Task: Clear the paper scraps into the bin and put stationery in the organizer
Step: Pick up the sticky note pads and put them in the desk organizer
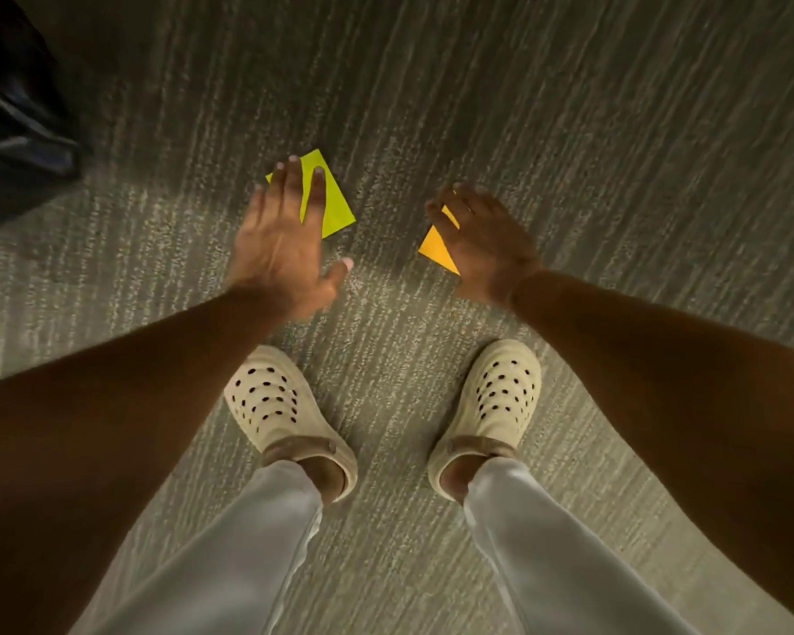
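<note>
On the carpet [569, 107], the left hand [280, 249] spreads straight fingers over a yellow paper [335, 203]; the right hand [487, 240] pinches an orange paper [436, 249].

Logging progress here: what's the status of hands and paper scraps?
Left hand open, fingers over yellow-green paper square on grey carpet. Right hand gripping orange paper scrap. No bin identifiable; nothing blocking.
</note>
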`<state>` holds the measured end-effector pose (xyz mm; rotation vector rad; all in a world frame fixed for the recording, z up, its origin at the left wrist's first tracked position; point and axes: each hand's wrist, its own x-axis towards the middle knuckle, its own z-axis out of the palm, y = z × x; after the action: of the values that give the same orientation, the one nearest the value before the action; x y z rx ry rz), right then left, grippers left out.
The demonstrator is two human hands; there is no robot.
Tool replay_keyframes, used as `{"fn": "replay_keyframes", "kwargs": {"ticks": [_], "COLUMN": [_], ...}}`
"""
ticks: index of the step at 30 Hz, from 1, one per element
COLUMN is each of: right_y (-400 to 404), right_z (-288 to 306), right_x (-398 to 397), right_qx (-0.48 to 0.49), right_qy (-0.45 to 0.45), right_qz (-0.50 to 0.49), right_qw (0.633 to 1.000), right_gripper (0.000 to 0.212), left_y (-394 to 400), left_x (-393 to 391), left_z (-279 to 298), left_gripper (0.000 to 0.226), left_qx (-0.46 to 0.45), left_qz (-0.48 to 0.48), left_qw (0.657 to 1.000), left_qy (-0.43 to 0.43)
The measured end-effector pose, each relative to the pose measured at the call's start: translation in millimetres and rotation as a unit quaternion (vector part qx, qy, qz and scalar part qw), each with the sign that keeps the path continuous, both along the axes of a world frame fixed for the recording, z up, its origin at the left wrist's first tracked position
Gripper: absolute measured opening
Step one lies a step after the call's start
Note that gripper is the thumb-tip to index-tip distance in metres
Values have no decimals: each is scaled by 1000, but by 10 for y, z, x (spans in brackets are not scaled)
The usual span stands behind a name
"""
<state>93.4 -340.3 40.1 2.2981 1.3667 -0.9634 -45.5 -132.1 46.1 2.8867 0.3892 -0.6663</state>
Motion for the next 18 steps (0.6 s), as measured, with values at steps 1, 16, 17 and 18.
{"fn": "replay_keyframes", "kwargs": {"ticks": [1,16,17,18], "right_y": [17,387,483,585], "right_z": [-72,-445,-433,-441], "right_x": [27,311,297,273], "right_qx": [-18,-31,-1,28], "right_qy": [-9,9,58,113], "right_qz": [32,-54,-133,-211], "right_qw": [999,998,989,971], "right_gripper": [106,40,33,26], "left_y": [3,152,160,164], "left_x": [7,-399,-416,-429], "left_z": [-81,-669,-688,-707], "left_gripper": [104,114,114,114], "left_qx": [5,3,5,7], "left_qz": [1,164,169,172], "left_qw": [1000,986,986,985], "left_qy": [-1,4,4,4]}}
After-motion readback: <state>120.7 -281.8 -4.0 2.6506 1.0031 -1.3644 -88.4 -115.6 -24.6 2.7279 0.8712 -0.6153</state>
